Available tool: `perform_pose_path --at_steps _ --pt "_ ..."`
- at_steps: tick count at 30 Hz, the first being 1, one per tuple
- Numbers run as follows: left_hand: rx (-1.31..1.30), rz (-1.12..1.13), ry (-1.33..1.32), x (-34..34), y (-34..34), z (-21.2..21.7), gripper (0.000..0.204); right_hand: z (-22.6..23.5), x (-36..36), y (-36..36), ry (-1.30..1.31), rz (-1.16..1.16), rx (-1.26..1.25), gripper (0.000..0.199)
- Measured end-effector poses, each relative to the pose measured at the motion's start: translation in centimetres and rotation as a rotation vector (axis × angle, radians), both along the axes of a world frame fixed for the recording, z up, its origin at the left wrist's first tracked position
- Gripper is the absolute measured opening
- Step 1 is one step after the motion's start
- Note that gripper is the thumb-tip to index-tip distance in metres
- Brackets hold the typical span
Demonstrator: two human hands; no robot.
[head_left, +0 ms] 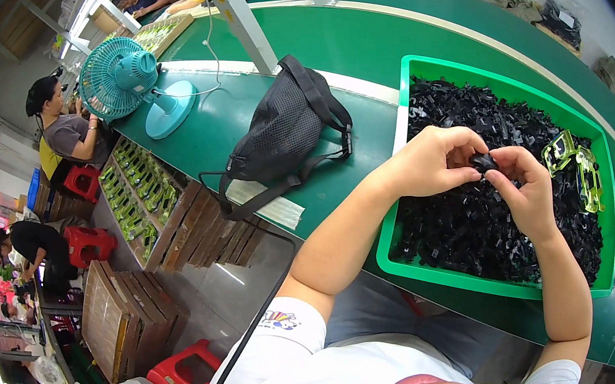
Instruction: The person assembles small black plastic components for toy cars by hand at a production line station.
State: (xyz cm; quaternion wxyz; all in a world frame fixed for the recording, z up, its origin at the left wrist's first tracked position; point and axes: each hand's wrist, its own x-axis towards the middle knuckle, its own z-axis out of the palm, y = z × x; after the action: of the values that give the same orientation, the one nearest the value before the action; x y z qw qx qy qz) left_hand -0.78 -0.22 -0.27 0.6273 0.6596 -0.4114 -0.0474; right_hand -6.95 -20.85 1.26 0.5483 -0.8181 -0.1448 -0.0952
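Observation:
A small black plastic part [483, 162] is pinched between my two hands over a green tray [612, 229]. My left hand [440, 163] grips it from the left with thumb and fingers closed. From the other side, my right hand [526, 190] holds it between thumb and index finger. The fingers cover much of the part, so its exact kind cannot be made out. Beneath my hands the tray is heaped with small black plastic pieces [452, 227]. Shiny yellow-green toy car shells [590, 182] lie on the heap at the right, beside my right hand.
A black mesh waist bag [276, 130] lies on the green worktable [200, 144] left of the tray. Beyond it stands a teal fan [132, 71] with a cord. Stacked wooden trays [174, 240] hold yellow-green shells. Red stools [185, 375] and several people are at the left.

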Motion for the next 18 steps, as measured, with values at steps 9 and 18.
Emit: perform_pose_path --at_steps 9,18 --pt "0.128 0.03 0.008 -0.5 0.7 0.2 0.022 0.0 -0.4 -0.1 -0.053 0.01 -0.074 0.018" --pt "0.105 0.108 -0.059 -0.3 0.8 0.1 0.02 0.7 0.0 0.4 -0.054 0.062 -0.011 0.017"
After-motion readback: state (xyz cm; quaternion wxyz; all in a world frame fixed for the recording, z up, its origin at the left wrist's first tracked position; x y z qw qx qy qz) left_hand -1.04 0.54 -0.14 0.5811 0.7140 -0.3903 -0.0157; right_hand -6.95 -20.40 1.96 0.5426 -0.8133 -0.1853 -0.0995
